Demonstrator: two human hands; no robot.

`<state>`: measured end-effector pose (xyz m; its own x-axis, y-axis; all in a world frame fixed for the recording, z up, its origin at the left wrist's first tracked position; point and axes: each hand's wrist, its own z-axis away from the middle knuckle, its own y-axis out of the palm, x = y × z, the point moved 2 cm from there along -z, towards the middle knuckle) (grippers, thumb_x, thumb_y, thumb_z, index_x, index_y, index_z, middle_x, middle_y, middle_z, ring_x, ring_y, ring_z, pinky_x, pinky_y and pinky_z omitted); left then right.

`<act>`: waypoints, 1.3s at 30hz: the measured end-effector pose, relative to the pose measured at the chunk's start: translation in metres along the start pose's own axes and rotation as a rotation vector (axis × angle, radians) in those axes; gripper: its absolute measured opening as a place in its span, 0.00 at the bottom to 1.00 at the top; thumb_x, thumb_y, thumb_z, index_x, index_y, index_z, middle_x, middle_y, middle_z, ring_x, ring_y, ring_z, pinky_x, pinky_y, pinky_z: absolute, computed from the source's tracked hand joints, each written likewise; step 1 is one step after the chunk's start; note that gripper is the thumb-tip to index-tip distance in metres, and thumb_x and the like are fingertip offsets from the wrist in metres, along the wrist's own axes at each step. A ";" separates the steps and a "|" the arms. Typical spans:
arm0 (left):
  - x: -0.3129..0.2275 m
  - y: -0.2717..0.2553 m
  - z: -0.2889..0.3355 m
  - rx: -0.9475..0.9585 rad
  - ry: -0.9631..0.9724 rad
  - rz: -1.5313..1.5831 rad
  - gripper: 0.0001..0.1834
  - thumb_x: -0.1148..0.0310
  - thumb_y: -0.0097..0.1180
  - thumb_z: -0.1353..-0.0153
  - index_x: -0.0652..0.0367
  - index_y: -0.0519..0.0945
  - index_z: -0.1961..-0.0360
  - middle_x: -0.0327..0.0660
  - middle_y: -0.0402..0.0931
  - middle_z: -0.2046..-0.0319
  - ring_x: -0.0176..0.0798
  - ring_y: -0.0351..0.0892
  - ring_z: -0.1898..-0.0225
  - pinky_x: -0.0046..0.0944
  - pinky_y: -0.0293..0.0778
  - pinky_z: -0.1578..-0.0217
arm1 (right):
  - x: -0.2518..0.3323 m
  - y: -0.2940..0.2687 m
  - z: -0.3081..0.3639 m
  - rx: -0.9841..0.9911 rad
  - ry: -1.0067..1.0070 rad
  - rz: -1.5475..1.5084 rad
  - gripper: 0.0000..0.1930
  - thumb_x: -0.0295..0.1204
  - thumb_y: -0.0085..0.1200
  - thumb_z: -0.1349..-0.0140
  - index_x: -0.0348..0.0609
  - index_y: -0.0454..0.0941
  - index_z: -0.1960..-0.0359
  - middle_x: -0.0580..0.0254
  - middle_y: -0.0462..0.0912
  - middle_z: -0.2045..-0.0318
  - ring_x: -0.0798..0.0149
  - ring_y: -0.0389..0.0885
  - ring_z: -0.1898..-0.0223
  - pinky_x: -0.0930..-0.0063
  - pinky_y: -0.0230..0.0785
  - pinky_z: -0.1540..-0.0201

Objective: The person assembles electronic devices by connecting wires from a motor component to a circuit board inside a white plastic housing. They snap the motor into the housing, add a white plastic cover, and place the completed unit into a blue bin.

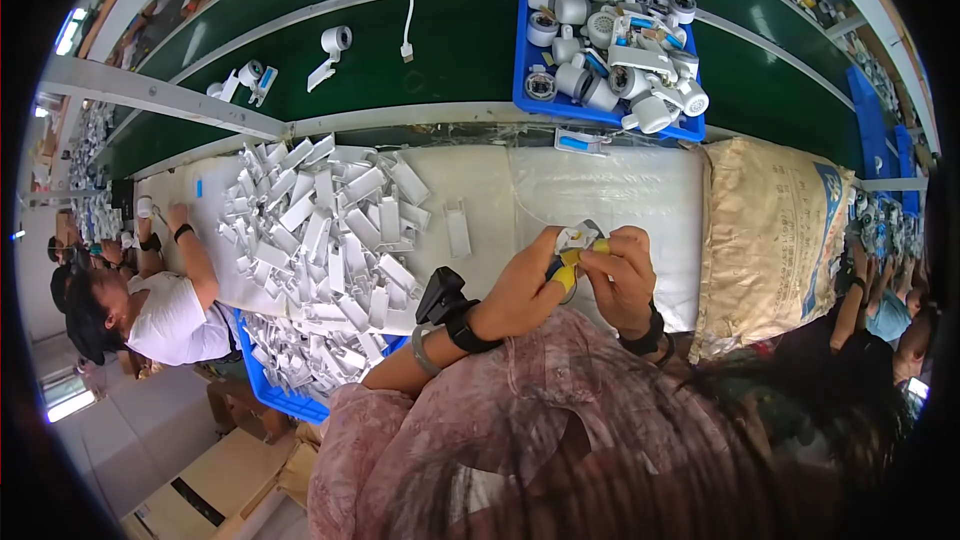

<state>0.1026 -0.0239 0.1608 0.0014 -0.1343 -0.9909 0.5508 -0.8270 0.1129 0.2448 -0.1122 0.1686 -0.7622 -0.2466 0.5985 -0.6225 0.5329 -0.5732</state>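
In front of my chest, over the pale table covering, my left hand [527,273] is closed round a small white plastic part [577,237]. My right hand [624,275] pinches at the same part from the other side, its fingertips touching it. Yellow material shows at the fingertips of both hands; whether it is finger covers or something held, I cannot tell. A dark blue edge and a rounded grey piece peek out beside my left thumb, mostly hidden by the fingers. To the left of my hands lies one white rectangular cover [457,230], apart from a large heap of similar covers [325,225].
A blue crate [520,105] full of white camera-like housings stands on the green conveyor [440,65]. A brown sack [765,240] lies to the right. Another blue bin [268,392] holds white covers at lower left. A white cable [409,15] hangs ahead. Co-workers sit at both sides.
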 end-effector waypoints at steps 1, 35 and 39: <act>0.001 0.000 0.000 -0.017 0.022 -0.068 0.19 0.79 0.42 0.43 0.62 0.65 0.49 0.40 0.71 0.70 0.30 0.68 0.74 0.32 0.67 0.73 | 0.000 0.001 0.002 -0.014 0.013 0.001 0.15 0.15 0.63 0.54 0.43 0.81 0.63 0.60 0.76 0.66 0.54 0.72 0.61 0.66 0.68 0.61; 0.004 -0.008 0.000 -0.038 -0.027 -0.097 0.14 0.74 0.41 0.35 0.63 0.67 0.49 0.45 0.76 0.74 0.43 0.77 0.74 0.39 0.72 0.72 | 0.002 -0.003 -0.008 0.119 0.235 -0.139 0.13 0.18 0.61 0.50 0.40 0.78 0.61 0.57 0.79 0.65 0.60 0.77 0.59 0.63 0.64 0.46; 0.004 -0.005 -0.003 0.094 -0.107 0.377 0.14 0.68 0.36 0.30 0.62 0.66 0.48 0.40 0.74 0.68 0.29 0.71 0.76 0.29 0.70 0.74 | -0.030 0.016 0.011 0.083 0.890 -1.019 0.31 0.49 0.42 0.31 0.38 0.60 0.36 0.57 0.73 0.48 0.62 0.71 0.47 0.69 0.61 0.41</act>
<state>0.1022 -0.0182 0.1562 0.0996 -0.4898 -0.8661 0.4492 -0.7546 0.4784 0.2560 -0.1057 0.1352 0.3927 0.1204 0.9118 -0.8695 0.3716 0.3254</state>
